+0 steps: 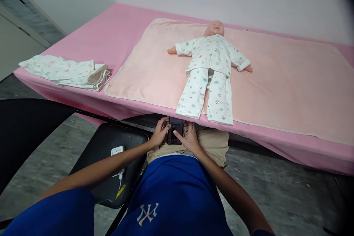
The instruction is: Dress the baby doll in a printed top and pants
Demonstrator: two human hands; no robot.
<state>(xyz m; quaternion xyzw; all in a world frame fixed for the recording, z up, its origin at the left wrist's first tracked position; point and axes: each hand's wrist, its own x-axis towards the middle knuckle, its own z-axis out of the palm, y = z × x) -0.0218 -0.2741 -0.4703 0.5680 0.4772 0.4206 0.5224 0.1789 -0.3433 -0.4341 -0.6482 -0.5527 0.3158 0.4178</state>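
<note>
Low in my lap, just under the table's front edge, a dark smartphone (pixel 175 132) lies between my two hands. My left hand (pixel 160 131) is closed on its left side, thumb along the edge. My right hand (pixel 189 137) grips the right side, its thumb reaching over the screen. What the screen shows is too small to read. Beyond the hands, a baby doll (pixel 215 28) lies on its back, arms spread. It wears a white patterned buttoned top (pixel 211 55) and matching trousers (pixel 220 97), whose leg ends reach the table edge.
A pink-covered table (pixel 124 29) carries a peach mat (pixel 290 81) under the doll. Folded patterned cloth (pixel 63 70) lies at its left corner. To my left, a black chair (pixel 102 143) holds a white power bank (pixel 118 151) with a cable. A wall stands behind the table.
</note>
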